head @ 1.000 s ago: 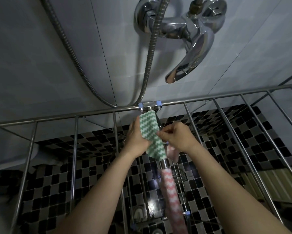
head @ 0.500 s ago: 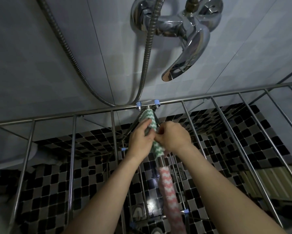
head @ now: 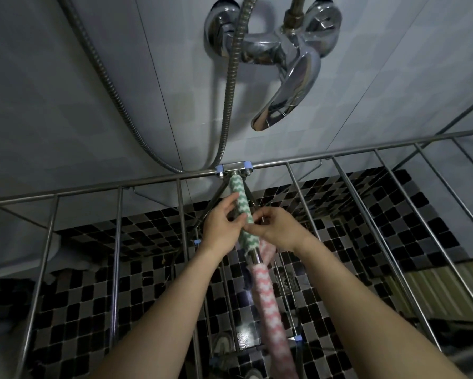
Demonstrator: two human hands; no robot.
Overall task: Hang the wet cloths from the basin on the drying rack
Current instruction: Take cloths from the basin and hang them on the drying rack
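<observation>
A green-and-white zigzag cloth lies draped along the far part of the centre bar of the steel drying rack. My left hand touches its left side with fingers pinching the fabric. My right hand pinches the cloth's lower right edge. A pink-and-white zigzag cloth hangs over the same bar closer to me. A short bare stretch of bar shows between the two cloths. The basin is not in view.
A chrome shower mixer tap and its metal hose hang on the white tiled wall above the rack. Thin rack rods run on both sides of the centre bar. Black-and-grey mosaic floor lies below.
The green cloth went from held up flat to wrapped over the bar. Both hands slid down it toward me and now pinch its lower part.
</observation>
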